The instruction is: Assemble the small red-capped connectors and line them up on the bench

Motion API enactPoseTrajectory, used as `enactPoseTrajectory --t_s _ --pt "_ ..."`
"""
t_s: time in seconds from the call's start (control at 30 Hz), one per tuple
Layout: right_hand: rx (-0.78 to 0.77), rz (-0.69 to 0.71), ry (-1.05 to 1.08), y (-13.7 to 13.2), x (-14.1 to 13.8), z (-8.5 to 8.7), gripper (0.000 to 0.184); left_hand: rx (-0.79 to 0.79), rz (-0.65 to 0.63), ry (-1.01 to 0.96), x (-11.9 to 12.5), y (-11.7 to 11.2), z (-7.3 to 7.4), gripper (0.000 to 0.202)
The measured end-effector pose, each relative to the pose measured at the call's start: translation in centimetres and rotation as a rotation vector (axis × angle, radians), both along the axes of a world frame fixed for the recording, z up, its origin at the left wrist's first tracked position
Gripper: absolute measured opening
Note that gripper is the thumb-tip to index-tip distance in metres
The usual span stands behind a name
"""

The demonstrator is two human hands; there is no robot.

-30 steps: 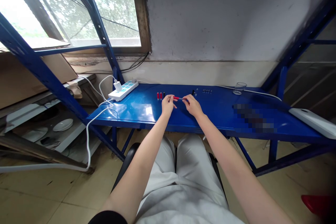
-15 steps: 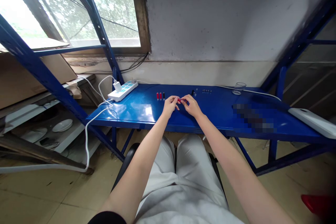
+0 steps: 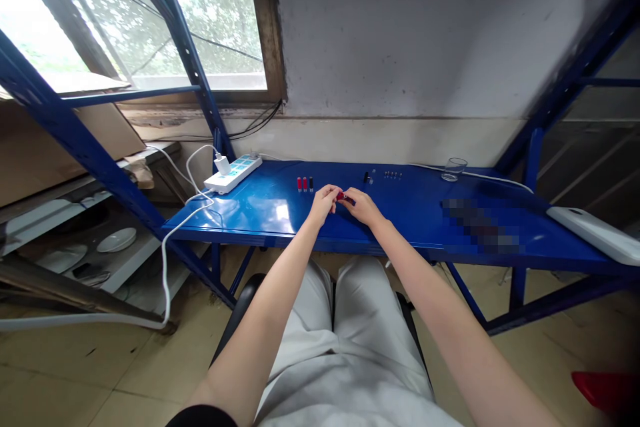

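seen from head height, two bare arms reach forward over a blue table (image 3: 410, 217), and the hands meet near its middle. the left hand (image 3: 324, 203) pinches a small red piece (image 3: 341, 196) between thumb and fingertips; the right hand (image 3: 364, 206) has its fingers curled in around the other end. neither hand is spread, and the gap between them is only a sliver. the red piece lies directly between the hands, its long axis running roughly from one hand to the other and dipping slightly toward the right. both hands touch it, so neither is clearly nearer (its ends are covered by fingers, so i cannot tell its full shape).

compared with a second ago, the hands are closer together; then, a red length with a greyish end bridged a wider gap, and now just a short bit of red shows.

beyond the left hand, two red tubes (image 3: 302, 184) and one black tube (image 3: 311, 184) stand in a short row, apart from it. beyond the right hand are a small black part (image 3: 366, 177) and a line of tiny pieces (image 3: 393, 175), with a clear glass (image 3: 454, 169) farther right.
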State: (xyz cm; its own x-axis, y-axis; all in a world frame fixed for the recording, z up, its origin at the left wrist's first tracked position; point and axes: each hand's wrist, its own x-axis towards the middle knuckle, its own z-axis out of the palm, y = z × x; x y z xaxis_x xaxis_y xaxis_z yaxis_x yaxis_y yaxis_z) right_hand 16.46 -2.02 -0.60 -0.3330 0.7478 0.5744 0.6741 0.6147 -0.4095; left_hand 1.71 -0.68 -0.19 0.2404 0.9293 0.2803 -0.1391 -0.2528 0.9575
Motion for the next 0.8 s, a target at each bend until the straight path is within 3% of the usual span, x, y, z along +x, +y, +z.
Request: enactPoseTrajectory --t_s 0.13,0.27,0.4,0.6,0.8 --pt "0.000 0.028 -0.012 -0.1 -0.1 0.1 0.024 0.004 0.012 0.005 0.0 -0.1 0.1 0.014" --pt "-0.013 -0.011 0.031 0.2 0.0 0.1 0.024 0.078 0.150 -0.021 -0.1 -0.1 0.0 0.017" --pt "-0.068 -0.185 0.124 0.9 0.9 -0.1 0.025 0.094 0.264 -0.046 -0.3 -0.1 0.0 0.019" --pt "-0.317 -0.482 0.316 3.3 4.8 0.1 0.024 0.077 0.246 -0.006 -0.3 -0.2 0.0 0.020" --pt "-0.364 -0.606 0.240 5.0 8.0 0.1 0.020 0.057 0.240 0.002 -0.3 -0.4 0.2 0.023"
